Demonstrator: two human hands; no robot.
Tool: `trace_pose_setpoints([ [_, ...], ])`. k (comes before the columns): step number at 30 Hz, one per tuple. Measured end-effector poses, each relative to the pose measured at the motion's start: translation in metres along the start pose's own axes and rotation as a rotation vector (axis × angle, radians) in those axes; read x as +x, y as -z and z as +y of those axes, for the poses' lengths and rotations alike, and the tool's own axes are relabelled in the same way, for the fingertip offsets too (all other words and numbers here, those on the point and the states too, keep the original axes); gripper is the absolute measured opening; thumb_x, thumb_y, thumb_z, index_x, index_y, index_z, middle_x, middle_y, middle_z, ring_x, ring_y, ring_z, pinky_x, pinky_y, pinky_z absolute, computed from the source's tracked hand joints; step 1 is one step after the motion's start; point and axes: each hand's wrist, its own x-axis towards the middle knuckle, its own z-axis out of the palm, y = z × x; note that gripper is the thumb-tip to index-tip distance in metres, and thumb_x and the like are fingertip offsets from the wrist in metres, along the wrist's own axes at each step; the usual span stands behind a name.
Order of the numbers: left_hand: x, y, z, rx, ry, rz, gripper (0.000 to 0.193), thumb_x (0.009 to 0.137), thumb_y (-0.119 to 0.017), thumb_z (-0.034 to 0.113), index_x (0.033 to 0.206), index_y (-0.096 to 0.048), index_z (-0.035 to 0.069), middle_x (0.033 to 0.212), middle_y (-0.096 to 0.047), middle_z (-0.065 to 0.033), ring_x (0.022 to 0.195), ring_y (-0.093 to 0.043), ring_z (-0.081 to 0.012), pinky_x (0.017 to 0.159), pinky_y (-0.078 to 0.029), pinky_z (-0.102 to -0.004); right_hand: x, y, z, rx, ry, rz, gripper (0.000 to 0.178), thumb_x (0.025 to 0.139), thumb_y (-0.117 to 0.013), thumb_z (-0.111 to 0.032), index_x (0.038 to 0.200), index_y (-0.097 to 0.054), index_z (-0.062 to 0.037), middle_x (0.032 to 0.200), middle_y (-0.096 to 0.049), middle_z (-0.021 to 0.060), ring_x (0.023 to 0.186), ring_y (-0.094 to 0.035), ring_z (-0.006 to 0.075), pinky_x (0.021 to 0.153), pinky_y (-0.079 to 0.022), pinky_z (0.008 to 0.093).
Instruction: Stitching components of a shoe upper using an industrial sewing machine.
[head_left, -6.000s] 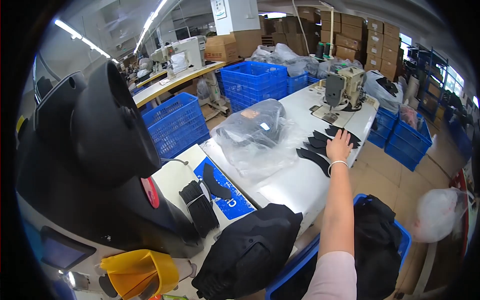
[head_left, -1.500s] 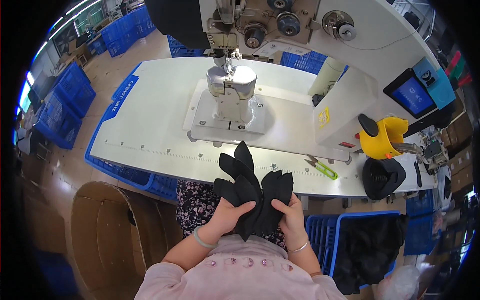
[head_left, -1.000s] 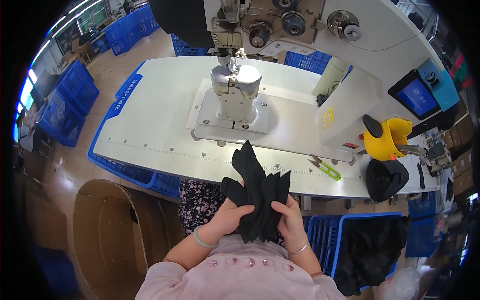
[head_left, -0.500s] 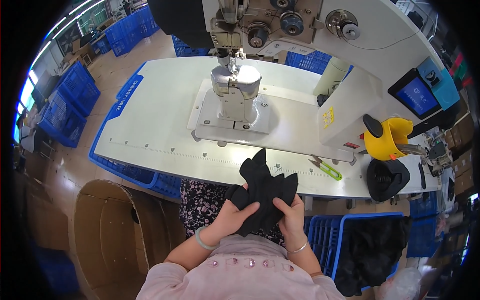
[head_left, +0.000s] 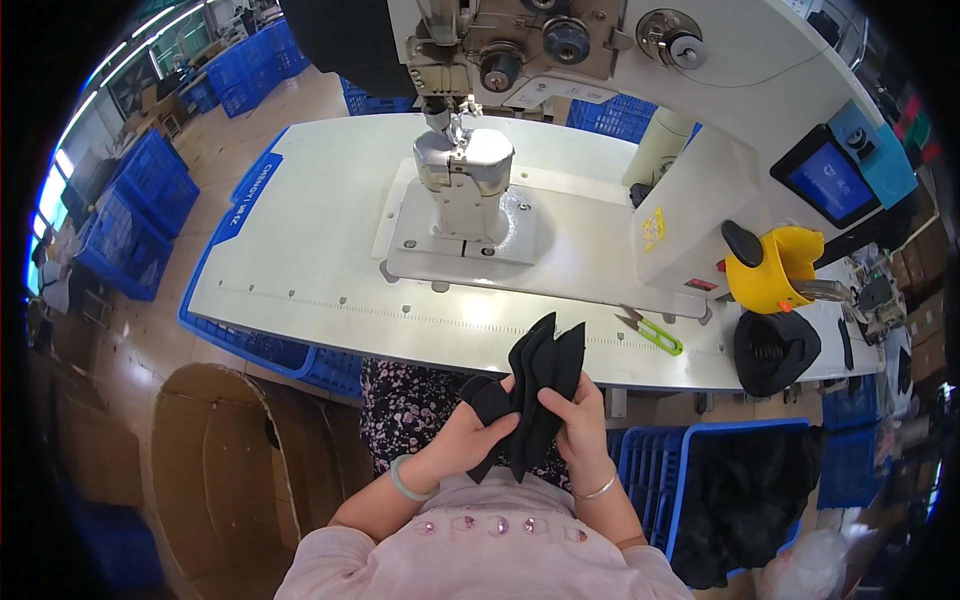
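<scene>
Black fabric pieces (head_left: 540,395) with pointed ends are bunched in layers between my two hands, above my lap at the table's front edge. My left hand (head_left: 467,437) is closed on their left side, its thumb pressed over a folded flap. On the other side my right hand (head_left: 582,428) pinches the outer layer between thumb and fingers. Beyond the fabric stands the post-bed sewing machine (head_left: 464,190), with nothing under its needle. Green-handled thread snips (head_left: 655,335) lie on the white table (head_left: 300,220), right of the fabric and apart from my hands.
A blue crate (head_left: 682,470) of black fabric stands at my right, a large cardboard container (head_left: 215,470) at my left. On the table's right are a black moulded piece (head_left: 775,352), a yellow duck-shaped holder (head_left: 765,268) and a screen (head_left: 828,178). Blue crates (head_left: 125,240) stand farther left.
The fabric, spread wider before, is now gathered into a narrower upright stack with its points together. Both hands still hold it, and the right has shifted slightly left. The view has moved a little.
</scene>
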Motion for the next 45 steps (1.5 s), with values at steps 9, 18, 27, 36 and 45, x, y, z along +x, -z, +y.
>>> trace_pose_setpoints([
  [9,-0.003,0.003,0.02,-0.305,0.091,-0.117,0.059,0.1,-0.046,0.006,0.151,-0.019,-0.001,0.147,-0.04,-0.0109,0.131,-0.042,-0.0191,0.108,-0.036,-0.0329,-0.002,0.005,-0.009,-0.124,0.025,0.06,0.044,0.073,-0.074,0.007,0.115,-0.059,0.0043,0.107,-0.067,0.0117,0.096,-0.065,0.019,0.088,-0.052,0.0321],
  [18,0.01,-0.002,0.023,-0.611,0.205,0.146,0.056,0.105,-0.033,0.037,0.146,-0.03,-0.001,0.147,-0.04,-0.0146,0.133,-0.041,-0.0225,0.109,-0.035,-0.0386,-0.008,-0.017,-0.026,-0.295,0.045,-0.056,0.05,0.073,-0.078,-0.002,0.117,-0.055,0.002,0.106,-0.066,0.0103,0.098,-0.064,0.0221,0.09,-0.049,0.0325],
  [27,0.046,0.016,0.051,-0.038,-0.567,0.426,0.075,0.099,-0.027,0.058,0.133,-0.044,-0.007,0.138,-0.045,-0.0176,0.127,-0.044,-0.0254,0.107,-0.033,-0.0381,0.019,-0.082,-0.059,-0.998,0.386,-0.389,0.048,0.07,-0.082,-0.007,0.111,-0.059,0.0013,0.097,-0.069,0.0123,0.086,-0.066,0.0183,0.08,-0.052,0.0311],
  [36,0.083,0.044,0.073,-0.158,-0.571,0.459,0.081,0.097,-0.021,0.065,0.14,-0.041,0.0,0.149,-0.037,-0.0117,0.13,-0.046,-0.0255,0.104,-0.039,-0.0371,0.057,-0.095,-0.085,-0.717,0.199,-0.549,0.049,0.073,-0.079,-0.005,0.115,-0.056,0.0007,0.107,-0.064,0.0081,0.099,-0.059,0.013,0.088,-0.049,0.0292],
  [45,0.079,0.093,0.062,-0.018,-0.428,0.6,0.064,0.094,-0.053,0.049,0.141,-0.043,0.007,0.148,-0.039,-0.0103,0.132,-0.042,-0.0265,0.106,-0.035,-0.0428,0.093,-0.087,-0.065,-1.787,0.689,-0.431,0.057,0.069,-0.081,-0.019,0.117,-0.051,-0.0123,0.099,-0.062,0.0087,0.092,-0.062,0.0275,0.07,-0.049,0.0382],
])
